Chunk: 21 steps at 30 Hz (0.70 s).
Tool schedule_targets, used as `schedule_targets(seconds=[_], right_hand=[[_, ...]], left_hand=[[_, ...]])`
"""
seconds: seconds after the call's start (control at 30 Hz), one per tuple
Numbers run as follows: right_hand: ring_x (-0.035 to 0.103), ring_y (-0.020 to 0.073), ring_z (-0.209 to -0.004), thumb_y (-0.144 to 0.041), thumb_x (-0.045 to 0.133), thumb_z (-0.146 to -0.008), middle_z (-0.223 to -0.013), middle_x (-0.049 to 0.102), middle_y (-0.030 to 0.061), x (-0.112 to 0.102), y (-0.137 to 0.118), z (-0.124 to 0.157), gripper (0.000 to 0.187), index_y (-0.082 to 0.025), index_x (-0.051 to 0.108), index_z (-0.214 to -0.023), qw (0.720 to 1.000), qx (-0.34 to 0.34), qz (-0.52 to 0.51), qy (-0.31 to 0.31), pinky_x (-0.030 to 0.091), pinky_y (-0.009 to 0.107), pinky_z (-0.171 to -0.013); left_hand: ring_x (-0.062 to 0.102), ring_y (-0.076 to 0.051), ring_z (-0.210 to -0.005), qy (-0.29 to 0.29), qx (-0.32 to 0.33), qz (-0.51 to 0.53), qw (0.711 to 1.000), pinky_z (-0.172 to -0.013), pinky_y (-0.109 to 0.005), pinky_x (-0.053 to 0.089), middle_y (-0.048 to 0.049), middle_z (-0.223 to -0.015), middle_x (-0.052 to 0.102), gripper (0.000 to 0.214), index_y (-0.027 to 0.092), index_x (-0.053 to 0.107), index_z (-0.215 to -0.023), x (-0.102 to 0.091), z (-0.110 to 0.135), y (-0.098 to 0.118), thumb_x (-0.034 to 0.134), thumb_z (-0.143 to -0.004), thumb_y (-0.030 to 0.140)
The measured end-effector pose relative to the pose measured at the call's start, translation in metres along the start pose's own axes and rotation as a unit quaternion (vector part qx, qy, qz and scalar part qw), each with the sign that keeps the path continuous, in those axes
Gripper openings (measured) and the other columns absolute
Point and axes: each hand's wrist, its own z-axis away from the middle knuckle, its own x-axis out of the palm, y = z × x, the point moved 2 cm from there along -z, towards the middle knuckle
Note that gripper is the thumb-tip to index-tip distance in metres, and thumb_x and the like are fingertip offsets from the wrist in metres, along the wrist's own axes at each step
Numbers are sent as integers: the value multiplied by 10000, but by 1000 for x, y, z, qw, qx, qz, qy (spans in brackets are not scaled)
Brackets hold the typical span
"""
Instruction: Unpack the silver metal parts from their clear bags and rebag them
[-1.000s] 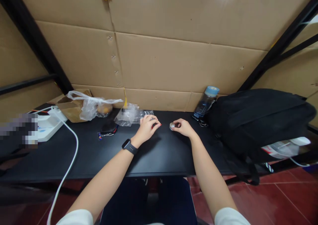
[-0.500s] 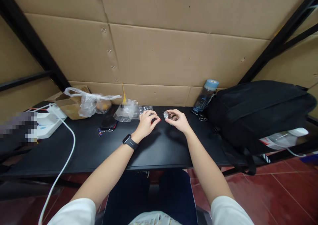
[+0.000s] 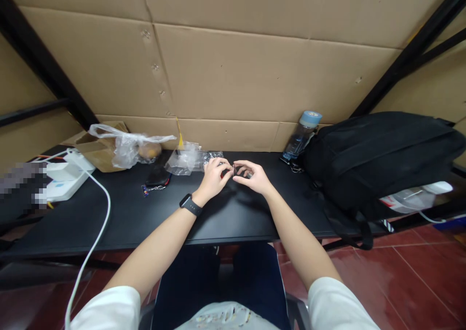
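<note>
Pinching a small piece (image 3: 234,170) near the far edge of the table (image 3: 233,223), my right hand (image 3: 255,178) hasn't set it down; whether my left hand (image 3: 214,177) grips anything, I can't tell.

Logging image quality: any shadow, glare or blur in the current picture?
Head view: soft shadows on the black table below the left hand and right hand; head view: pale sheen near the table's front edge; head view: small item between the hands too indistinct to identify.

Wht tee (image 3: 111,308) w/ print (image 3: 231,314) — blk L-wrist watch (image 3: 191,204); navy trousers (image 3: 257,284).
</note>
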Motion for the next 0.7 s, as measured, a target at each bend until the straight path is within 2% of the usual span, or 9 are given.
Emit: schedule_targets(seconds=[0.17,0.37,0.53,0.7], right_hand=[[691,159,-783,-450,783,-764,-1123,704,68,-2,-4,0,476,-218,634,-1152,1000,-6,5,-8,515,268,-652],[701,159,-823,-539,797,-711,-1104,700,65,-11,-1,-13,554,-164,656,-1095,1000,-20,-1,-13,522,232,-654],[699,166,-784,-504,807,-723,-1079,721,85,-2,0,0,425,-164,671,-937,1000,1,-25,-10,539,256,-648],[698,175,-802,-509,696,-838,-1121,722,98,2,0,-1,333,-183,686,-901,997,23,-73,-10,583,326,-749]], left_hand=[[482,-239,-1144,-17,-6,6,1000,-994,-422,339,-54,-1141,611,152,213,674,-939,0,-3,1,552,-957,302],[428,-290,-1227,-49,9,-5,999,-1017,-489,283,-68,-1202,522,307,149,642,-1014,1,-16,-3,426,-1020,367],[457,-246,-1165,-30,-4,-2,1000,-1010,-426,318,-64,-1141,590,161,192,658,-950,2,0,1,540,-966,300],[494,-234,-1124,-1,-6,3,1000,-984,-402,352,-52,-1097,627,147,217,665,-906,1,0,1,563,-955,310]])
